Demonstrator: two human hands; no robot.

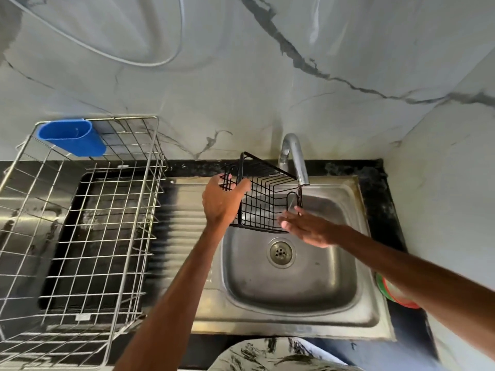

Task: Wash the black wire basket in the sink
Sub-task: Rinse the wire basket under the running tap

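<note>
We held the basket (pixel 263 199) tilted over the sink (pixel 308 290), its long side running from our left hand (pixel 222 200), which gripped its left end, toward the tap (pixel 294 159). Our right hand (pixel 308 227), fingers straight, lay at its near right corner.

The left hand (pixel 222 202) and the right hand (pixel 308 228) are both bare, and the right one's fingertips (pixel 285 224) are smeared by motion blur. Behind each wrist runs an uncovered arm, the left forearm (pixel 182 295) and the right forearm (pixel 417 277), bare as far as the frame edge. Below the hands, between the two forearms, a fold of garment (pixel 270 354) shows. It is pale, white to light grey, and printed with irregular black streaks like brush strokes. What kind of garment it is cannot be told.
</note>
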